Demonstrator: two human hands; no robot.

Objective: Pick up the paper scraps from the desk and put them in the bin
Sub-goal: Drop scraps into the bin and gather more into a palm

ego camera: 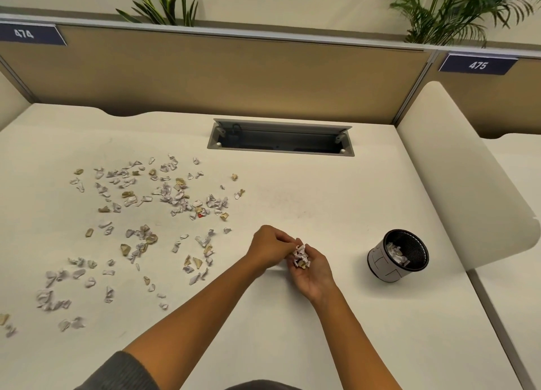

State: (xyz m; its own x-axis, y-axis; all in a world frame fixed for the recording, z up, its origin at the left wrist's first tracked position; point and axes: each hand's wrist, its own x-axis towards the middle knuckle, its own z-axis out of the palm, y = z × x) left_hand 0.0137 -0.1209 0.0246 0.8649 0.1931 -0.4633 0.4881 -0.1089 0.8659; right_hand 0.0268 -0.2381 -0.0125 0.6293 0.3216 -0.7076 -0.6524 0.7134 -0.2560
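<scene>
Right hand cupped under paper scraps, left hand pinching them.

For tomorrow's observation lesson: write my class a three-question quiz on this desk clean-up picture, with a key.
1. True or false: the bin lies tipped on its side.
2. Which hand cups a small pile of scraps? A) left B) right
3. Fill in: most loose scraps lie to the ___ of the hands.

Key:
1. False; it stands upright on the desk, with some paper already inside.
2. B; the right hand lies palm up under the pile, while the left hand meets it from above.
3. Left.
</scene>
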